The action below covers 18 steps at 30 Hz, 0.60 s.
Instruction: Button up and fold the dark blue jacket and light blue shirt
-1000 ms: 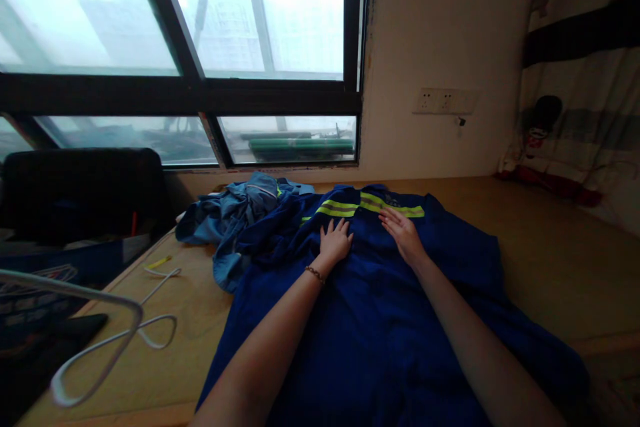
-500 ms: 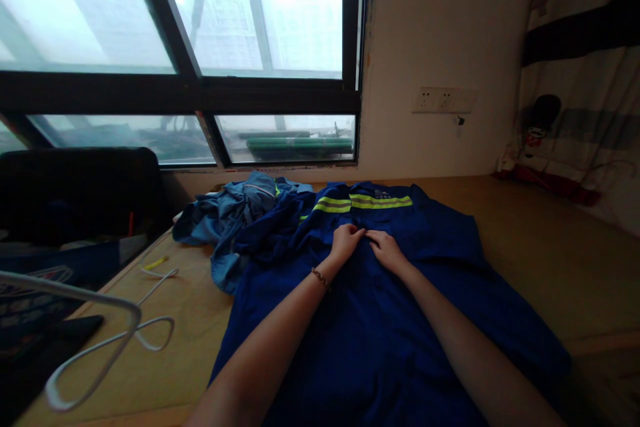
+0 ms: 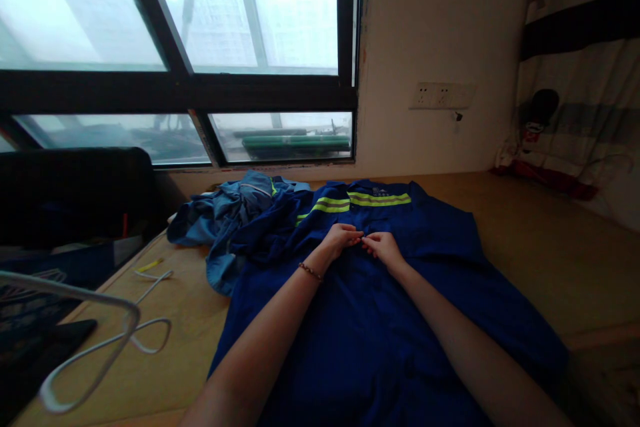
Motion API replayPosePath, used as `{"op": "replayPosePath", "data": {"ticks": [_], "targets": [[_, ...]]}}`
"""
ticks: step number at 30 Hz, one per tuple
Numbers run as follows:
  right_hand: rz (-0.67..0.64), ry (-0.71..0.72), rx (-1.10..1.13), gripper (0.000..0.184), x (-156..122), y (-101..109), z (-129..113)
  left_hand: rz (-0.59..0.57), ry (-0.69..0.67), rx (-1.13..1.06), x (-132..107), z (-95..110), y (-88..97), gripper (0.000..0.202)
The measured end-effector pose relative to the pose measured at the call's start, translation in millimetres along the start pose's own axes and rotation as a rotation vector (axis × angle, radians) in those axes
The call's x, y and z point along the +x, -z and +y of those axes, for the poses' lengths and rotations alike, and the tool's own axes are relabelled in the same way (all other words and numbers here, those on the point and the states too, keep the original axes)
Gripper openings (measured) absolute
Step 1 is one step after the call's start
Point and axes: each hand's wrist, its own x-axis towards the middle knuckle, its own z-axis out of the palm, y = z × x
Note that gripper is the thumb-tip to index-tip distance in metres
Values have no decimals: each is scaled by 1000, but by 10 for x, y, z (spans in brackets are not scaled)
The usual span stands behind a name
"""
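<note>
A dark blue work jacket (image 3: 370,320) with yellow-and-grey reflective strips across the chest lies spread out, its collar away from me. Both hands meet at its front opening, just below the strips. My left hand (image 3: 343,237), with a beaded bracelet at the wrist, pinches the jacket's front edge. My right hand (image 3: 383,247) is closed too, thumb and fingertips pinched on the cloth right beside the left fingertips. Whatever small part lies between the fingertips, such as a button, is too small to make out.
Crumpled light blue clothing (image 3: 240,207) lies to the left of the jacket on the yellowish board (image 3: 185,300). A white cable (image 3: 155,333) loops at the left, near a black chair back (image 3: 75,187). Behind are a window and a wall socket (image 3: 443,95); a curtain (image 3: 580,93) hangs right.
My right hand's fingers have curled in from a flatter pose to a pinch at the front edge. My left hand stays nearly in place. The view has shifted slightly.
</note>
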Motion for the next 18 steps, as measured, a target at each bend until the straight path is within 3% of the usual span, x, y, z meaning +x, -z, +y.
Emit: {"op": "replayPosePath", "data": {"ticks": [5, 13, 18], "targets": [[6, -29, 50, 17, -24, 14, -40, 17, 37, -13, -3, 9, -12, 29], [0, -159, 114, 15, -18, 14, -131, 111, 85, -231, 86, -35, 32, 19], [2, -190, 134, 13, -10, 25, -142, 101, 47, -224, 61, -54, 18, 23]]}}
